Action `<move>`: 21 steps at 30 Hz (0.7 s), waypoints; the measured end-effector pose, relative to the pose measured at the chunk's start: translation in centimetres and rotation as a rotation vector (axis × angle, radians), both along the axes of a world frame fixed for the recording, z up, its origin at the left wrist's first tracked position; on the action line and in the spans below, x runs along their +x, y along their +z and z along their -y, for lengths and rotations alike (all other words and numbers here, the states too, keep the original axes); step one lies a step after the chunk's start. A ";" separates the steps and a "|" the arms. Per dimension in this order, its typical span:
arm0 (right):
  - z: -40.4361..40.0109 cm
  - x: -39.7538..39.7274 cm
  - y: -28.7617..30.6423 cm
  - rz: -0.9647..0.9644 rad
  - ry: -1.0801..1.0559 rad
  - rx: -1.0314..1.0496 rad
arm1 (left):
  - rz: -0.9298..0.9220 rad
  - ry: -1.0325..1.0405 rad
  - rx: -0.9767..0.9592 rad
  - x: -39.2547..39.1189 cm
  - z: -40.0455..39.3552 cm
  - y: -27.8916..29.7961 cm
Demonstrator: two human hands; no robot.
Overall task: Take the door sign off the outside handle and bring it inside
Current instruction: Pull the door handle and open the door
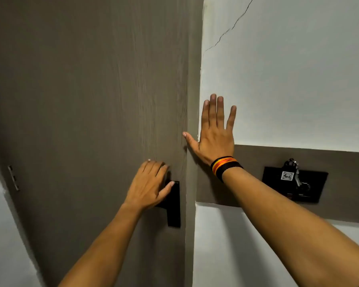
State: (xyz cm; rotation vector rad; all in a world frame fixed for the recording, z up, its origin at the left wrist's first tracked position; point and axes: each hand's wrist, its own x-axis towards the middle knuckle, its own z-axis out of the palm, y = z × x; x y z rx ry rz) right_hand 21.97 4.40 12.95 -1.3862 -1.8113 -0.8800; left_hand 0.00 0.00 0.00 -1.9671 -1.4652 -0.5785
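I am resting my left hand (151, 182), fingers spread, on the black lever handle (173, 204) of the grey-brown wood-grain door (91, 100). My right hand (215, 131), wearing a striped wristband (224, 166), is lying flat and splayed on the white wall (298, 79). Farther right, a black wall panel (294, 185) is holding keys. The door sign is out of view.

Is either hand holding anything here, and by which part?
The left hand rests over the black door handle; a closed grip cannot be told. The right hand lies flat on the wall, holding nothing.
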 end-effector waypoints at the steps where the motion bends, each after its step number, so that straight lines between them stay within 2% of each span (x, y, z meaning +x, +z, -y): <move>1: 0.0 -0.1 0.0 0.000 -0.017 0.000 | -0.013 -0.008 0.003 -0.4 -0.2 -1.3; 4: -0.5 0.0 0.0 0.009 -0.016 0.050 | -0.001 0.050 -0.128 -1.4 -0.5 -5.4; 7: -0.8 -0.1 -0.2 0.010 0.002 0.077 | 0.019 0.074 -0.164 -2.0 -1.4 -8.3; 12: -1.2 0.0 -0.3 0.013 0.012 0.105 | 0.293 0.149 -0.257 -1.3 -2.8 -9.8; 16: -1.3 0.0 -0.4 0.007 0.013 0.128 | 0.429 0.192 -0.281 -0.8 -3.6 -10.0; 21: -1.4 -0.2 -0.5 0.005 0.013 0.144 | 0.701 0.238 -0.243 0.0 -4.4 -13.7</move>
